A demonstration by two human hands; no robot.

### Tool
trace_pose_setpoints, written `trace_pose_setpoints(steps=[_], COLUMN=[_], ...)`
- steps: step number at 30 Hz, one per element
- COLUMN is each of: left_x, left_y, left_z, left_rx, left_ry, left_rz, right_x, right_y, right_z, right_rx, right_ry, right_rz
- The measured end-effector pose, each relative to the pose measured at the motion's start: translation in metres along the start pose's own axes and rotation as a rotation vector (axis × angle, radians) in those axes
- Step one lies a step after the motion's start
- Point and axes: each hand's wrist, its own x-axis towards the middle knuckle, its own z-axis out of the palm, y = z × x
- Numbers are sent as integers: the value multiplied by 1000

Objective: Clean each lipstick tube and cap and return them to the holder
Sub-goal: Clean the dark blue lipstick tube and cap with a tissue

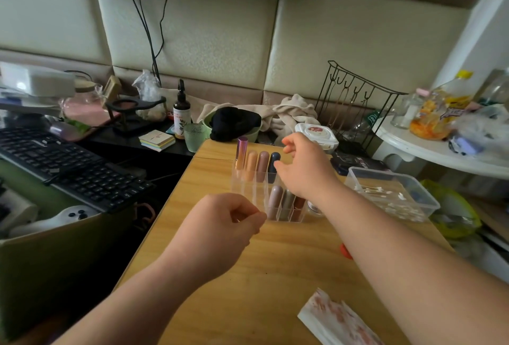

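Left hand (228, 223) curled at near-left corner of clear holder (286, 213), probably to steady it on the surface; actual pinch on its wall impossible to confirm. Right hand (303, 171) loosely spread, empty, over holder's far side, just beside dark lipstick (274, 161), likely next pick. Other lipsticks (275, 198) upright between both hands.

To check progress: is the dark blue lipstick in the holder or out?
In. The dark blue lipstick stands upright in the back row of the clear holder; the right hand is beside it.
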Motion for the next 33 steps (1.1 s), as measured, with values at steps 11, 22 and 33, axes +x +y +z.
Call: trace_pose_setpoints(steps=[11, 22, 33], left_x=[-6, -26, -38], left_y=[-1, 9, 21], left_z=[2, 25, 62], left_rx=[56, -109, -50], left_ry=[-19, -55, -260], left_rz=[3, 75, 84], right_x=[11, -121, -185], right_y=[-9, -17, 19], right_z=[1, -81, -76], right_rx=[73, 327, 614], right_ry=[-5, 42, -26], right_rz=[3, -90, 93])
